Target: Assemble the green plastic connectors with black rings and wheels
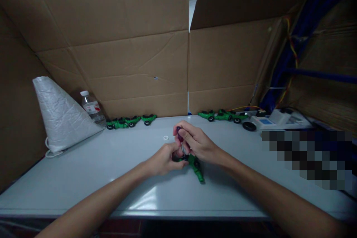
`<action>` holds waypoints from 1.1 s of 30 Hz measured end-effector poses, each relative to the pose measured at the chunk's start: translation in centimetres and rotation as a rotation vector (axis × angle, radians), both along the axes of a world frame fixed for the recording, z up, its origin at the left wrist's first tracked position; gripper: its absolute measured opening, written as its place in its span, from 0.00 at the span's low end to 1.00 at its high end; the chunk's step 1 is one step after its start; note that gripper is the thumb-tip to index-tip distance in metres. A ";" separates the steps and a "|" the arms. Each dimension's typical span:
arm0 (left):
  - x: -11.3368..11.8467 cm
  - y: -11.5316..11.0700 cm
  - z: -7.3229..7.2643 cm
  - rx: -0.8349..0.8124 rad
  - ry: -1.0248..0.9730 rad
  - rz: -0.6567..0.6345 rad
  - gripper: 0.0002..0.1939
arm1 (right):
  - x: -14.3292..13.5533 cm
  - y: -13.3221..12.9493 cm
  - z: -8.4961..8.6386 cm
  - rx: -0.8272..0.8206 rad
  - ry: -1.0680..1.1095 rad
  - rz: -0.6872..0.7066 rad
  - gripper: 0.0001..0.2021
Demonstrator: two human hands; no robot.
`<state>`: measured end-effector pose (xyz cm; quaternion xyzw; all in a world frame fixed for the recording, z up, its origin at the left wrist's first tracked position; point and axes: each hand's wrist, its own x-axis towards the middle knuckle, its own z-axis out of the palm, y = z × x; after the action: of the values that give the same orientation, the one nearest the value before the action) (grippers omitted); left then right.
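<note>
At the middle of the table, my left hand [166, 159] is closed around one end of a green toy vehicle [198, 171] with black parts. The toy's other end sticks out to the right, toward the front edge. My right hand [199, 143] grips the dark red handle of a screwdriver [179, 132]. Its metal shaft points down at the toy, between both hands; the tip is hidden by my fingers. A small white ring [166, 138] lies on the table just beyond my left hand.
Several green toy vehicles [148, 119] stand along the cardboard wall [134, 63], with more green toys [223, 115] to the right. A plastic bottle [92, 108] and a silvery padded bag [61, 115] are at left. A black ring [249, 126] and a white device [269, 122] sit at right.
</note>
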<state>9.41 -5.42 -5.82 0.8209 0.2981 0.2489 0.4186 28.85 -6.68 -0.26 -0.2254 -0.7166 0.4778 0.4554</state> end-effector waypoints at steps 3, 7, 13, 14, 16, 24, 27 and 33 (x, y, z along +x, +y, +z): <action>-0.1 0.1 0.4 -0.012 0.029 -0.011 0.16 | 0.1 0.4 0.6 -0.003 -0.014 0.076 0.22; -0.2 0.1 1.1 -0.037 0.033 -0.060 0.14 | 0.3 0.8 1.3 -0.008 -0.061 0.174 0.23; -0.3 0.1 1.6 -0.012 0.056 -0.035 0.21 | 0.8 1.3 1.1 -0.042 -0.073 0.267 0.24; -0.3 0.1 1.6 -0.007 0.063 -0.026 0.22 | 0.8 1.3 1.0 -0.038 -0.069 0.253 0.24; -0.4 0.1 1.6 -0.004 0.076 -0.017 0.23 | 0.7 1.0 0.8 -0.027 -0.060 0.214 0.25; 0.2 0.0 0.9 -0.085 -0.045 -0.088 0.12 | 0.3 0.2 -0.1 0.017 -0.021 0.082 0.19; 0.3 0.0 0.7 -0.055 -0.065 -0.077 0.11 | 0.3 0.1 -0.4 0.080 0.003 0.010 0.17; 0.1 -0.1 0.9 0.021 -0.001 -0.006 0.11 | 0.2 -0.5 -0.4 0.191 -0.054 -0.124 0.14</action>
<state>9.48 -5.54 -4.89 0.8260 0.2928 0.2513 0.4109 29.07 -7.22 -0.70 -0.2375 -0.7556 0.3719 0.4841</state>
